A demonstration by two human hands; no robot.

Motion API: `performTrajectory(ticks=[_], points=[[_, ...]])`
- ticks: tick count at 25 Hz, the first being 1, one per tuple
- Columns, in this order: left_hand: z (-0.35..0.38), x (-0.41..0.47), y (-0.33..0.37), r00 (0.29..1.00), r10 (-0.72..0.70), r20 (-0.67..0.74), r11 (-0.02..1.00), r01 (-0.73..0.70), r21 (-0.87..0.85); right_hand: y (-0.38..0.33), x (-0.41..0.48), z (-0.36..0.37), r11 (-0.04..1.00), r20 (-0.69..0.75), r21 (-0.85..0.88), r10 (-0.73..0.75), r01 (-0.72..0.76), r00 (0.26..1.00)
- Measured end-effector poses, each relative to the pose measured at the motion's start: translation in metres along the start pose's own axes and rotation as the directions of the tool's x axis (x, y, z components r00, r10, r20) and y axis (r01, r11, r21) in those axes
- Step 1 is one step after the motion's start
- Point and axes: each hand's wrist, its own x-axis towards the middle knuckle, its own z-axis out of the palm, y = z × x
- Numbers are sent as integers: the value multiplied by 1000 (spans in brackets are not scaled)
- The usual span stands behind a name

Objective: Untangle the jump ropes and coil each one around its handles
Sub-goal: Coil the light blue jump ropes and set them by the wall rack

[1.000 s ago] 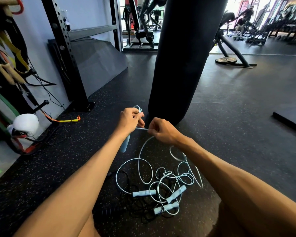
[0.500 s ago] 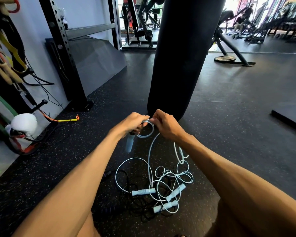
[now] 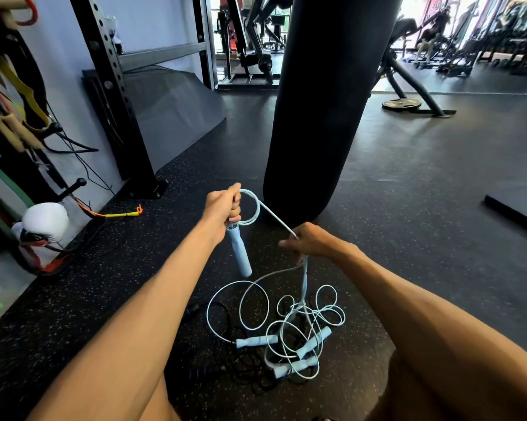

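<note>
My left hand [image 3: 222,208] grips the top of a light blue jump rope handle [image 3: 239,252] that hangs downward, with a small coil of pale blue rope [image 3: 254,208] looped beside the fingers. From that coil the rope runs down to my right hand [image 3: 309,243], which pinches it. Below my hands, the rest of the pale blue rope lies in tangled loops [image 3: 301,311] on the floor with three more blue handles [image 3: 256,341]. A black jump rope [image 3: 225,354] lies tangled under and left of them.
A black punching bag [image 3: 326,101] hangs just beyond my hands. A black rack post [image 3: 116,95] stands at the left, with bands, a white boxing glove [image 3: 44,221] and a yellow-orange cord [image 3: 119,214] along the wall. A dark mat edge [image 3: 511,214] lies right.
My hands have moved apart: the right hand slid down the rope and away from the left. The loop by the left hand has grown, and more rope has lifted from the pile.
</note>
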Motion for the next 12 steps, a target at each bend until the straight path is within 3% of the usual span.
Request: performTrajectory(ticks=[3,6,9,12], points=[[-8,7,-2,979,-47,-200,993,24,-114,-8,-4,-2,987,-81,120,-93,103,992],[-32,23,-9,905,-107,-412,984,36,-176,-7,-7,-5,976,-154,185,-84,112,985],[-49,34,-23,826,-153,-543,981,60,-185,14,-5,-6,997,-223,67,38,-24,974],[-54,39,-32,789,-170,-590,978,60,-201,36,-8,-5,971,-338,-51,201,-232,919]])
